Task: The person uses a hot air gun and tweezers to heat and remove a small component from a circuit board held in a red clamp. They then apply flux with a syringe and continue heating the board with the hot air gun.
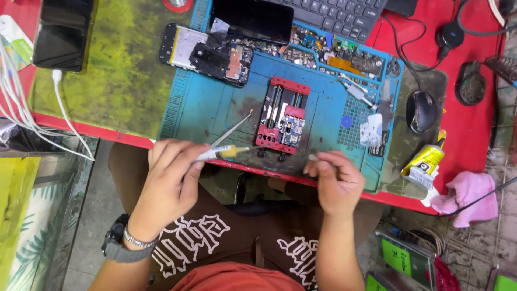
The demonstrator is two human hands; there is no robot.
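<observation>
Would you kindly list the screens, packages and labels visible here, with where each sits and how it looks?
Dark phone: top left on the green mat, black screen, white cable plugged in.
Second phone: top centre, black glossy screen, unlit.
Glue tube: right table edge, yellow with black and white label.
Green labels: bottom right, bright green rectangles on clear boxes.

- Worktop [474,134]: bright red.
- Repair mat [215,102], centre of the frame: blue, with dark stains.
- Second mat [118,70], upper left: yellow-green, mottled with dark patches.
- Board holder [283,116] at the centre: red with black rails.
- Cloth [468,196], lower right: pink.
- Glue tube [425,161]: yellow and black.
- Cable [64,113], left: white.
- Shorts [226,237], bottom: brown with white lettering.
- Watch [116,248]: grey-black.
</observation>
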